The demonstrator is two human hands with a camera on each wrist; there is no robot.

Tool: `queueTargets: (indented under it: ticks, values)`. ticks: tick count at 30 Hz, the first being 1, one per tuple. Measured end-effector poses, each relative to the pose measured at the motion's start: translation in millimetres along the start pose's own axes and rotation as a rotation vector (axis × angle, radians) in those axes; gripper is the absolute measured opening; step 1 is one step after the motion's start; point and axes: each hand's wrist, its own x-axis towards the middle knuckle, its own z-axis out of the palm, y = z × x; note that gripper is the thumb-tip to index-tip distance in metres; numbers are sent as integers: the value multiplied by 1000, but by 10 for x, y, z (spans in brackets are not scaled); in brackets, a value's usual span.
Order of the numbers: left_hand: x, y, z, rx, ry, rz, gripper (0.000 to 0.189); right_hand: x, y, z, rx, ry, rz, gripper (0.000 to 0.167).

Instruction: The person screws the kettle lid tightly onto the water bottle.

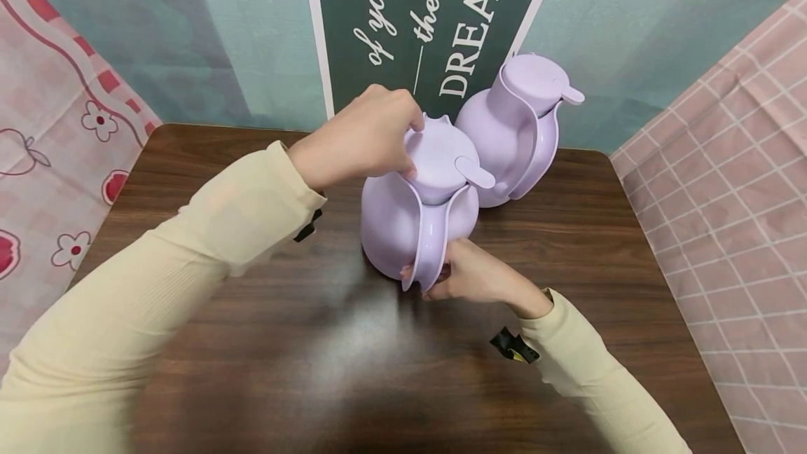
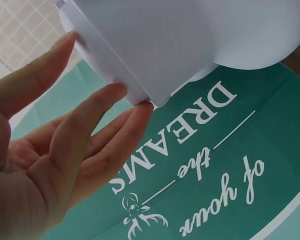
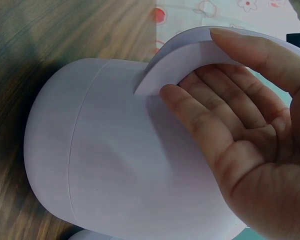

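Observation:
A lilac thermos jug stands on the table, its handle towards me. My left hand holds the round lid from its left side, thumb at the near edge. In the left wrist view, the fingertips lie along the lid's rim. Low on the jug, my right hand grips the handle. Its fingers pass through the handle's gap in the right wrist view, with the thumb on the outside. Behind and to the right is a second lilac jug, touched by neither hand.
The brown wooden table ends at a blue-green cloth with a dark green lettered panel behind the jugs. A fruit-and-flower cloth hangs on the left, a pink checked one on the right.

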Motion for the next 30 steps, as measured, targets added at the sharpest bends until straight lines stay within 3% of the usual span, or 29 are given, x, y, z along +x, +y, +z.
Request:
queueTargets:
  ticks: [12, 20, 30]
  values:
    - [54, 47, 21, 55, -17, -30, 27, 8, 3, -11, -6, -18, -12, 33]
    - [64, 27, 26, 54, -5, -4, 27, 7, 4, -15, -13, -24, 0, 32]
    - [94, -9, -7, 40, -46, 25, 20, 2, 5, -15, 9, -29, 1, 34]
